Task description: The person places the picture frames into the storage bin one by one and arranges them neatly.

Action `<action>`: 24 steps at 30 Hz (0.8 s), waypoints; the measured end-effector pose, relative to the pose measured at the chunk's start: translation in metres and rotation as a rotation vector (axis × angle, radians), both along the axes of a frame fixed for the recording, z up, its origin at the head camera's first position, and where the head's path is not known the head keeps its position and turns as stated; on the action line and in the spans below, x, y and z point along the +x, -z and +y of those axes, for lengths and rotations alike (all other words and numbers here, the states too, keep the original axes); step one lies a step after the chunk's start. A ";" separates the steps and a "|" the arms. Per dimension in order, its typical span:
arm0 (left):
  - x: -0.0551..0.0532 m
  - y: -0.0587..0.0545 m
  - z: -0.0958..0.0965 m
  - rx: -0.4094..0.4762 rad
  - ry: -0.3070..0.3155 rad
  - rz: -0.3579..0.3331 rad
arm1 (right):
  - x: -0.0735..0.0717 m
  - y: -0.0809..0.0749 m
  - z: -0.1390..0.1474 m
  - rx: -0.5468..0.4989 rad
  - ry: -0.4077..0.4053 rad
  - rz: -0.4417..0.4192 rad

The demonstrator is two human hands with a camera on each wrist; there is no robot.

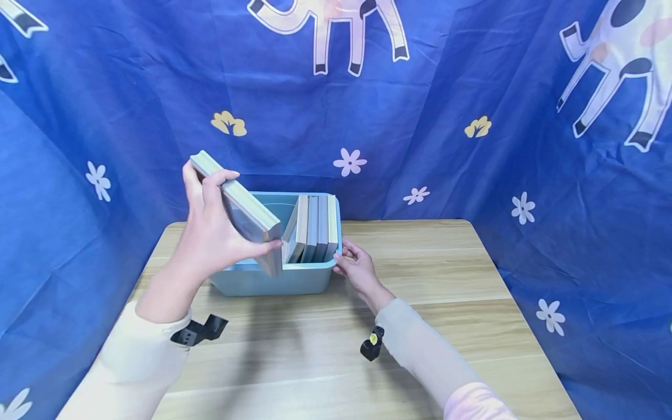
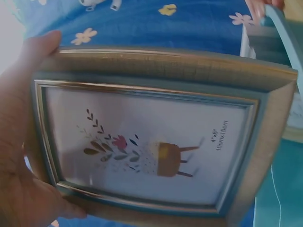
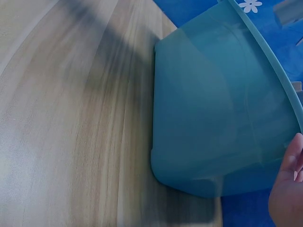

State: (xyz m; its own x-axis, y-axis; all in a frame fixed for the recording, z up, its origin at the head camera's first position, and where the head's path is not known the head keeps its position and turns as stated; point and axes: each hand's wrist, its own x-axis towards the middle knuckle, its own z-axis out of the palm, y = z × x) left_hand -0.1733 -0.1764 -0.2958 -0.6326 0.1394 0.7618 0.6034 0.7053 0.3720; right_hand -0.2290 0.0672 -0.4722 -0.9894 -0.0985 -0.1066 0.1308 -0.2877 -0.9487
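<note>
My left hand [image 1: 210, 239] grips a picture frame [image 1: 251, 205] by one end and holds it tilted above the left part of a blue plastic bin [image 1: 278, 284]. In the left wrist view the picture frame [image 2: 189, 113] shows a gold-brown border and a print of a plant in a pot on legs. Several more frame-like items [image 1: 318, 224] stand on edge in the bin's right part, one leaning. At the bin's right end, my right hand [image 1: 362, 273] holds the rim. The right wrist view shows the bin's outer wall [image 3: 208, 104] beside that hand [image 3: 286, 194].
The bin stands near the back of a wooden table [image 1: 430, 326]. A blue cloth [image 1: 294, 134] with cows and flowers hangs behind and on both sides. Black wrist cameras sit on the left sleeve [image 1: 152, 350] and the right sleeve [image 1: 420, 344].
</note>
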 end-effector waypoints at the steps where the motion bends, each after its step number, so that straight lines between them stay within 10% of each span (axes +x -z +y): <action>1: -0.003 0.000 -0.002 -0.010 0.003 0.006 | 0.000 0.000 0.000 0.000 0.000 -0.002; 11: -0.030 0.007 -0.016 -0.080 -0.034 -0.144 | 0.000 0.001 0.000 -0.002 0.007 -0.011; 24: -0.069 0.051 -0.037 -0.197 -0.047 -0.314 | 0.002 -0.001 0.000 -0.002 0.006 -0.012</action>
State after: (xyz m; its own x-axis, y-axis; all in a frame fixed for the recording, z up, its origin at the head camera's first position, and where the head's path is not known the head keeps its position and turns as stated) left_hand -0.2420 -0.2137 -0.3463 -0.8405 0.2292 0.4909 0.4464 0.8063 0.3879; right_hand -0.2270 0.0670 -0.4713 -0.9886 -0.0931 -0.1182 0.1405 -0.2907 -0.9464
